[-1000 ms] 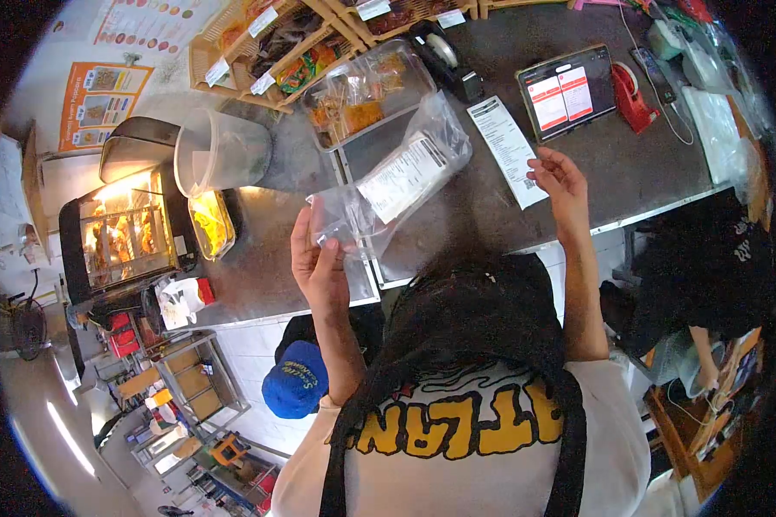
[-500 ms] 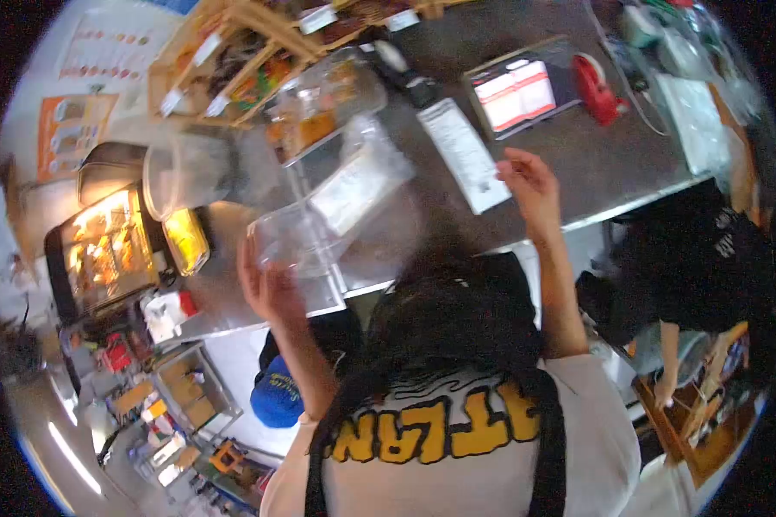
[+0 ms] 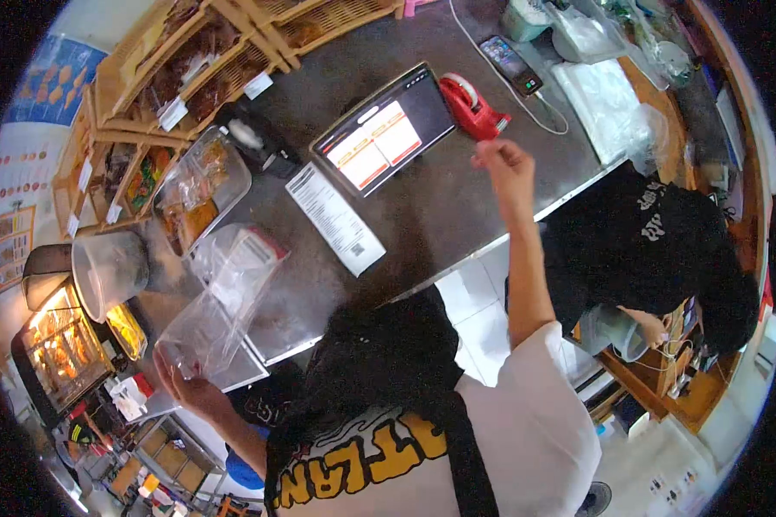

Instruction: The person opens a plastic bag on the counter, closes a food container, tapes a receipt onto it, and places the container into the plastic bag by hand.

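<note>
My left hand (image 3: pixel 188 389) holds the open end of a clear plastic bag (image 3: pixel 200 332) at the lower left. Inside the bag's far part lies a package with white and some red print. My right hand (image 3: pixel 504 162) is over the counter with its fingers curled together, nothing visible in them. Just beyond its fingertips stands a red tape dispenser (image 3: pixel 474 108). Between my hands, a printed receipt (image 3: pixel 336 221) lies flat on the counter, below a lit tablet (image 3: pixel 384 129).
A tray of packed food (image 3: pixel 200 189), a clear bucket (image 3: pixel 109 267) and wooden baskets (image 3: pixel 181 73) stand left. A phone with a cable (image 3: pixel 510 65) and plastic bags (image 3: pixel 595 99) are at right. A person in black (image 3: pixel 629 241) is close by on the right.
The view has swung right, so the counter items appear farther left. My right hand has moved from the receipt to the tape dispenser, its fingers closing. My left hand keeps hold of the bag.
</note>
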A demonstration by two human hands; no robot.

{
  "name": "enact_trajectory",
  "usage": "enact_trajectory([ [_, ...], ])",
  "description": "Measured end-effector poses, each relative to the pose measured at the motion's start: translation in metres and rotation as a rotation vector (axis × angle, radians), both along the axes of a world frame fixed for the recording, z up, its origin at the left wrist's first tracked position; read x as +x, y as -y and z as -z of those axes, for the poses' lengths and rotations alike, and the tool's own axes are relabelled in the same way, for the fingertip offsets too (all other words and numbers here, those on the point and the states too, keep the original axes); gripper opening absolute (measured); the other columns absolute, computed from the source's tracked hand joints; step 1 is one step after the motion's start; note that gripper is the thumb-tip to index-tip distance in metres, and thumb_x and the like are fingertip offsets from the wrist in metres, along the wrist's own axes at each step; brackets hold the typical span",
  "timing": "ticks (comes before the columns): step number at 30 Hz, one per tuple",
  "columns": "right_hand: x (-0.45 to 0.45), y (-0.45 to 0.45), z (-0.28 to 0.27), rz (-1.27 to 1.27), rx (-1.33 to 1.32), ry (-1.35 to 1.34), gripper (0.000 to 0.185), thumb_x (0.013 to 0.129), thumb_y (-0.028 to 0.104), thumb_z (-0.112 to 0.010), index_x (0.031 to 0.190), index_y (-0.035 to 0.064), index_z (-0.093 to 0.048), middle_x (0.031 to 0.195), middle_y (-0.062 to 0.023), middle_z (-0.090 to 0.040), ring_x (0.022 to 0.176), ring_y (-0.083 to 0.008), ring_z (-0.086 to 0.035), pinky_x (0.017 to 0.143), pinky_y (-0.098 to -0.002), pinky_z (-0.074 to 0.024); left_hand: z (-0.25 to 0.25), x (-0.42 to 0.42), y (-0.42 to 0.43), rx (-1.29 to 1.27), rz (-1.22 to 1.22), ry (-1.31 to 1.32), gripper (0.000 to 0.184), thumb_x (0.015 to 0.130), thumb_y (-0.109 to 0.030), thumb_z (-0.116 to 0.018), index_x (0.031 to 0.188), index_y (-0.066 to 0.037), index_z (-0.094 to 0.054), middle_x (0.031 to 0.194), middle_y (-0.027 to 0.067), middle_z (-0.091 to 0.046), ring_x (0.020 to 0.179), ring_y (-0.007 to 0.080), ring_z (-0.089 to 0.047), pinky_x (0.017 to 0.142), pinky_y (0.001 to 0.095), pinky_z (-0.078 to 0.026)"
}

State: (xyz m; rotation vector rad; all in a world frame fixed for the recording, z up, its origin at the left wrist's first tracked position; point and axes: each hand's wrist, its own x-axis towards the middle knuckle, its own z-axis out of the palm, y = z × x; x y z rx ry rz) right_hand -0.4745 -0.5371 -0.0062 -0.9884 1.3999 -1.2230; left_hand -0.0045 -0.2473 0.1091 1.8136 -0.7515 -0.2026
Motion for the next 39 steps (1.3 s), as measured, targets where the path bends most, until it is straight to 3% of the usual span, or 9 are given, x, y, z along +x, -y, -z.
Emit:
enact_trajectory([
  [2, -0.041, 0.047, -0.001, 0.059, -0.101, -0.104, 0.008, 0.085, 0.009, -0.062, 0.086, 0.0016, -0.066, 0.077, -0.0030, -0.063, 0.069, -0.0094, -0.057, 0.066, -0.0230, -0.0444, 0.000, -0.002, -0.002, 0.358, 0.128, 0.773, 0.040, 0.088, -0.022, -0.047, 0.126, -0.009, -0.054, 0.140, 0.0047, -0.041, 0.126, 0.0213, -0.039, 0.086, 0.0349, -0.044],
  [5, -0.107, 0.123, 0.012, 0.216, -0.293, -0.293, 0.011, 0.081, 0.008, -0.062, 0.086, -0.0010, -0.068, 0.076, -0.0054, -0.066, 0.070, -0.0118, -0.060, 0.066, -0.0248, -0.0476, -0.016, -0.020, 0.021, 0.083, -0.141, -0.110, 0.048, 0.087, -0.028, -0.050, 0.132, -0.011, -0.047, 0.137, 0.0037, -0.044, 0.123, 0.0198, -0.042, 0.089, 0.0331, -0.040],
  [15, -0.268, 0.288, 0.031, 0.489, 0.046, -1.440, 0.028, 0.079, 0.031, -0.051, 0.088, 0.0105, -0.069, 0.092, -0.0168, -0.067, 0.088, -0.0411, -0.063, 0.078, -0.0488, -0.0510, -0.023, -0.012, 0.032, 0.316, -0.182, 0.028, 0.050, 0.088, -0.028, -0.049, 0.134, -0.008, -0.043, 0.138, 0.0043, -0.046, 0.116, 0.0197, -0.047, 0.084, 0.0322, -0.040],
  [22, -0.286, 0.338, 0.073, 0.339, 0.235, -1.797, 0.029, 0.081, 0.033, -0.054, 0.108, 0.0314, -0.065, 0.143, 0.0009, -0.037, 0.132, -0.0423, -0.026, 0.093, -0.0645, -0.0357, -0.013, 0.003, 0.033, 0.366, -0.291, -0.008, 0.049, 0.085, -0.024, -0.050, 0.132, -0.010, -0.047, 0.135, 0.0042, -0.049, 0.113, 0.0185, -0.048, 0.080, 0.0317, -0.040],
  [26, -0.316, 0.365, 0.088, 0.191, 0.329, -1.686, 0.041, 0.078, 0.036, -0.055, 0.119, 0.0334, -0.059, 0.147, -0.0017, -0.032, 0.137, -0.0438, -0.015, 0.100, -0.0678, -0.0209, -0.012, 0.003, 0.048, 0.390, -0.311, -0.040, 0.050, 0.084, -0.024, -0.051, 0.132, -0.011, -0.046, 0.134, 0.0039, -0.050, 0.115, 0.0196, -0.048, 0.081, 0.0332, -0.039],
  [30, -0.313, 0.371, 0.069, 0.248, 0.353, -1.599, 0.052, 0.073, 0.029, -0.059, 0.124, 0.0213, -0.057, 0.128, -0.0198, -0.051, 0.131, -0.0353, -0.034, 0.098, -0.0566, -0.0323, -0.014, -0.008, 0.062, 0.418, -0.301, -0.025, 0.051, 0.084, -0.026, -0.052, 0.133, -0.011, -0.045, 0.134, 0.0040, -0.050, 0.116, 0.0200, -0.047, 0.083, 0.0368, -0.038],
  [33, -0.294, 0.356, 0.046, 0.492, -0.235, -0.903, 0.050, 0.076, 0.007, -0.057, 0.126, 0.0075, -0.054, 0.116, -0.0164, -0.061, 0.102, -0.0252, -0.059, 0.096, -0.0285, -0.0381, -0.012, -0.012, 0.062, 0.350, -0.368, -0.087, 0.052, 0.085, -0.028, -0.052, 0.133, -0.011, -0.045, 0.133, 0.0046, -0.050, 0.117, 0.0206, -0.047, 0.086, 0.0401, -0.037],
  [36, -0.250, 0.319, 0.007, 0.449, -0.516, 0.207, 0.044, 0.084, 0.000, -0.053, 0.127, 0.0011, -0.049, 0.112, -0.0133, -0.060, 0.104, -0.0239, -0.056, 0.100, -0.0350, -0.0377, -0.010, -0.013, 0.052, 0.280, -0.395, -0.116, 0.052, 0.085, -0.028, -0.053, 0.133, -0.011, -0.044, 0.133, 0.0048, -0.050, 0.117, 0.0215, -0.047, 0.089, 0.0425, -0.037],
  [39, -0.167, 0.247, -0.055, 0.465, -0.502, 0.667, 0.042, 0.089, 0.004, -0.051, 0.130, -0.0011, -0.042, 0.108, -0.0137, -0.058, 0.108, -0.0232, -0.053, 0.104, -0.0403, -0.0357, -0.004, -0.006, 0.036, 0.247, -0.345, -0.099, 0.051, 0.088, -0.028, -0.051, 0.134, -0.006, -0.042, 0.135, 0.0087, -0.047, 0.116, 0.0251, -0.048, 0.091, 0.0437, -0.040],
])
